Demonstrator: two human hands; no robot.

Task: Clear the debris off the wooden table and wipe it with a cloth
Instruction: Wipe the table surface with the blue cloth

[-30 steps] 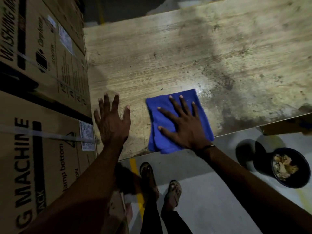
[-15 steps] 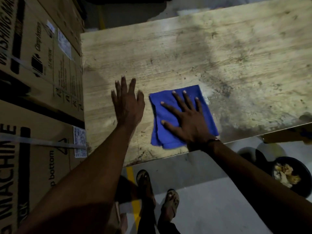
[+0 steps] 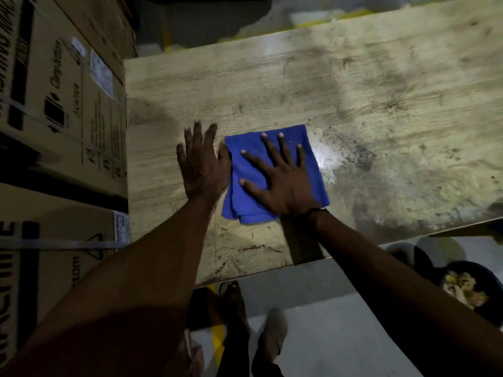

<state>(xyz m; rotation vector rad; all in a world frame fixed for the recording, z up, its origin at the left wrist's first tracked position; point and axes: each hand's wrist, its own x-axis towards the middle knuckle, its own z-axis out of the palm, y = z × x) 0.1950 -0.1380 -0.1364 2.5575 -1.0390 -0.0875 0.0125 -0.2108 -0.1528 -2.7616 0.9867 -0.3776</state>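
Fingers (image 3: pixel 268 148) of the right hand (image 3: pixel 283 183) lie straight and spread, pressing flat on the blue cloth (image 3: pixel 313 159); they do not curl around it or pinch it. Beside it, the left hand (image 3: pixel 200 164) is also flat on the wooden table (image 3: pixel 381 91), fingers straight and close together, with its thumb side touching the left edge of the cloth.

Folded in several layers, the cloth lies on the near-left part of the table, not far from the near edge. It looks soft and light, so it will probably slide easily under a flat palm but may bunch or unfold if pushed from one corner only. Pressing in the middle of it with a wide hand seems the best hold for wiping.

To the right of the cloth the table surface has dark stains and a bright wet-looking patch. Cardboard boxes (image 3: pixel 60 110) stand against the left side of the table, and a dark bowl (image 3: pixel 490 278) with scraps sits on the floor at the near right.
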